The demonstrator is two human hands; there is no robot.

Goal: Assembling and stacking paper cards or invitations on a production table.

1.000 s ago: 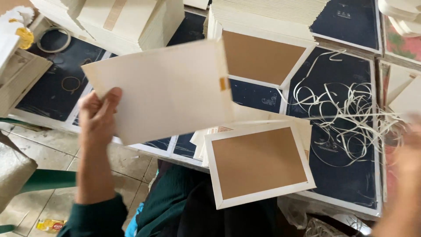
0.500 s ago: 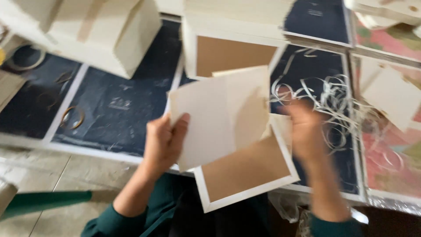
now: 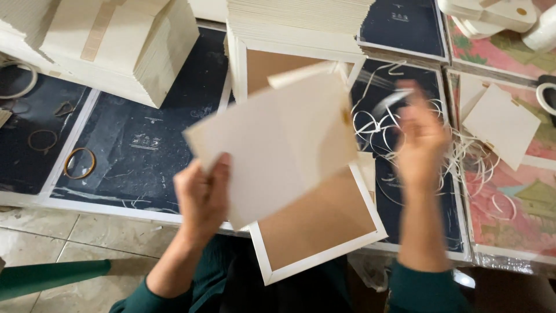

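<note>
**Both hands up, right one blurred**

My left hand (image 3: pixel 204 194) is raised with fingers curled and thumb pinched forward, forearm rising from the lower left. My right hand (image 3: pixel 421 139) is lifted, fingers up and motion-blurred, so its grip is unclear. Both sleeves are dark green.

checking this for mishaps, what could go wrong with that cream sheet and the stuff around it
The left hand grips the cream sheet by one lower corner only, so it might bend or slip. The right hand is blurred just above loose white strips; it could snag or scatter them. The sheet hangs over a brown panel in a white frame that juts past the table edge, so a bump may tip it off.
</note>
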